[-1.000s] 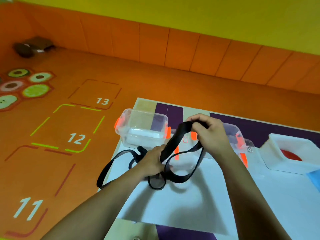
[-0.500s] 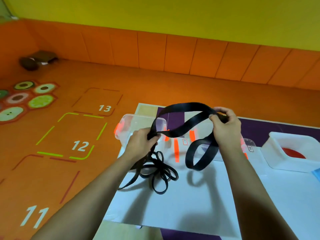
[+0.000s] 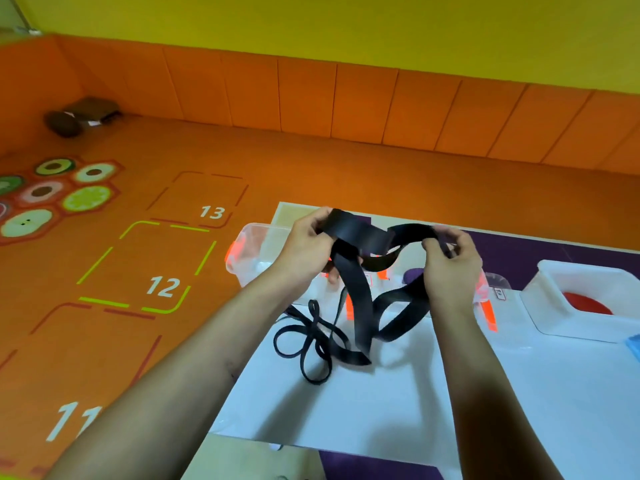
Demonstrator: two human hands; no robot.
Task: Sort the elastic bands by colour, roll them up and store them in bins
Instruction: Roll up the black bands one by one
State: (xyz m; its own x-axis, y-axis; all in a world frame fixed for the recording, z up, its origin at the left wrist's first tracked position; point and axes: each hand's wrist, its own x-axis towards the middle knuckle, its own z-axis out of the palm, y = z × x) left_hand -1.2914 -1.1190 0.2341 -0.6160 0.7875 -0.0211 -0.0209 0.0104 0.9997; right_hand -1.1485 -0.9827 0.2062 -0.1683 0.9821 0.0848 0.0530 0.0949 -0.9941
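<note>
Where the hands meet: above the far edge of the white sheet [image 3: 381, 410], both lifted off it, with a wide black elastic band [image 3: 360, 233] strung between them.
Left hand [image 3: 304, 251]: fingers and thumb clenched round 1 end of the wide band, over the sheet's far left corner.
Right hand [image 3: 450, 268]: thumb and fingertips pinching the other end of the same band, over the middle of the far edge.
Wide band, lower part: 2 loops hang down from the hands, and the lowest fold touches the sheet.
Thin black bands [image 3: 311, 341]: a loose tangle lying flat on the sheet near its left edge, just beside that hanging fold; I cannot tell whether they are tangled with the wide band.
Clear bin [image 3: 256, 258]: orange latch on its side, at the far left corner, partly hidden by the left hand.
Second clear bin [image 3: 485, 299]: mostly hidden behind the right hand, with orange latches showing.
White bin [image 3: 554, 313]: along the far edge towards the right, with a red roll [image 3: 585, 303] inside.
Blue item [image 3: 633, 344]: at the right edge, cut off by the frame.
Orange floor [image 3: 311, 161]: left of the sheet, with outlined squares numbered 11, 12 and 13.
</note>
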